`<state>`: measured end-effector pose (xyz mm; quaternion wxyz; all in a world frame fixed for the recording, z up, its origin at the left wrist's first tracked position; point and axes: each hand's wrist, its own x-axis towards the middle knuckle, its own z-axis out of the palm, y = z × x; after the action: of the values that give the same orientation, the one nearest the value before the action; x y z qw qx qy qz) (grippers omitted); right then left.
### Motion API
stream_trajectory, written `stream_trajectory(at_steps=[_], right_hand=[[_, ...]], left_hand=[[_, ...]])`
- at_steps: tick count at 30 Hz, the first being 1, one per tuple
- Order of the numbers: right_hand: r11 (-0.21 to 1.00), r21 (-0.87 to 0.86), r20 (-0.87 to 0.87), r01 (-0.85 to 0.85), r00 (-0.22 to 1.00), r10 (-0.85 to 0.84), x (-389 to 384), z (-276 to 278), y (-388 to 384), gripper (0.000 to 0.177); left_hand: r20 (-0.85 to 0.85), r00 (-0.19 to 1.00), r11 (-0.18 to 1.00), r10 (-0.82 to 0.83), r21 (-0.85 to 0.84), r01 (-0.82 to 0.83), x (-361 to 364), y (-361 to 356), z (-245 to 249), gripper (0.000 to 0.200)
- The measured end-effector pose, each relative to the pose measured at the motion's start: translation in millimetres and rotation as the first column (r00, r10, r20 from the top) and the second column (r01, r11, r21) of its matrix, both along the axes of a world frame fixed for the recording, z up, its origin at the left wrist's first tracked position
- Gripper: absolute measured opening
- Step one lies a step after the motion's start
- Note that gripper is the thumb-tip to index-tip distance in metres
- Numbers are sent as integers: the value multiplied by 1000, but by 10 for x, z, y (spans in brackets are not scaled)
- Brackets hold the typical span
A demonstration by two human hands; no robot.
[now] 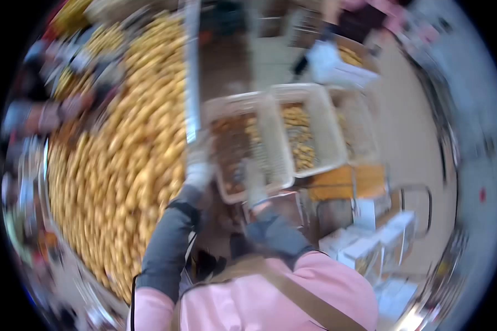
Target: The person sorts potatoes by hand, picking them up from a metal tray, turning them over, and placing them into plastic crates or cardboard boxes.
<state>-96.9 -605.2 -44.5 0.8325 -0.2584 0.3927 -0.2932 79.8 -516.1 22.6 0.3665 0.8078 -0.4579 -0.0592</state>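
My left hand [199,165], in a pale glove, is at the metal edge [191,71] of the big sorting table, beside the nearest bin. My right hand [254,179], also gloved, reaches over the front of the left white plastic bin [234,196]. Motion blur smears the fingers of both hands, so I cannot make out whether they hold anything. Inside that bin lie brownish pieces and a few yellow ones. Next to it stands the middle bin [321,124], with small yellow pieces [296,132] in it. Heaped yellow oblong produce [132,165] covers the table at left.
A third bin [364,127] adjoins on the right. Behind it is a box [345,69] with yellow pieces. An orange-yellow crate [350,183], a bent metal frame [429,207] and white boxes [370,245] stand at right. Another person's arm [52,113] reaches over the heap from the left.
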Motion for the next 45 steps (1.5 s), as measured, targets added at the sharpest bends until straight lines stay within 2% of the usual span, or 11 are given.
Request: stream_trajectory(at_steps=[5, 6, 7, 11, 14, 27, 29, 33, 36, 39, 45], right_hand=[[845, 41, 529, -533, 729, 434, 60, -413, 89, 23], [850, -308, -180, -428, 903, 389, 225, 564, 711, 25], [820, -267, -169, -506, 862, 477, 299, 819, 1028, 28], [-472, -779, -618, -412, 632, 468, 548, 904, 2249, 57], [-816, -476, -831, -329, 472, 295, 864, 913, 3011, 67], [-877, -403, -631, -260, 773, 62, 3028, 500, 3967, 66], [-758, -624, -571, -190, 773, 276, 2721, 554, 4245, 68], [-922, -385, -811, -48, 495, 312, 2018, 465, 5203, 61], [-911, -412, -826, 24, 412, 384, 1571, 363, 5699, 54], [-894, -439, -889, 89, 99, 447, 1018, 478, 5446, 55], [-892, -408, -875, 193, 198, 442, 764, 476, 4866, 52]], left_hand=[[-113, 994, 971, 9, -236, -35, -851, 1691, -10, 38], [-182, 970, 969, 162, -157, -191, -1022, 2172, 16, 36], [-244, 928, 946, 281, -92, -311, -1221, 2587, 113, 34], [-599, 406, 629, 690, 219, -746, -1878, 3990, 161, 26], [-713, 116, 310, 691, 148, -939, -2059, 4777, 191, 25], [-693, -349, -284, 631, 212, -935, -2148, 6113, -76, 39], [-950, -166, -281, 263, 89, -956, -2265, 6297, -539, 54], [-1000, -2, -249, -27, 9, -968, -1643, 6412, -170, 63], [-668, -104, 11, 737, 166, -986, -1719, 6623, -477, 91], [-681, -94, -27, 727, 108, -994, -1794, 6810, -840, 71], [-935, -137, -263, 329, 48, -964, -1697, 6750, -904, 54]])
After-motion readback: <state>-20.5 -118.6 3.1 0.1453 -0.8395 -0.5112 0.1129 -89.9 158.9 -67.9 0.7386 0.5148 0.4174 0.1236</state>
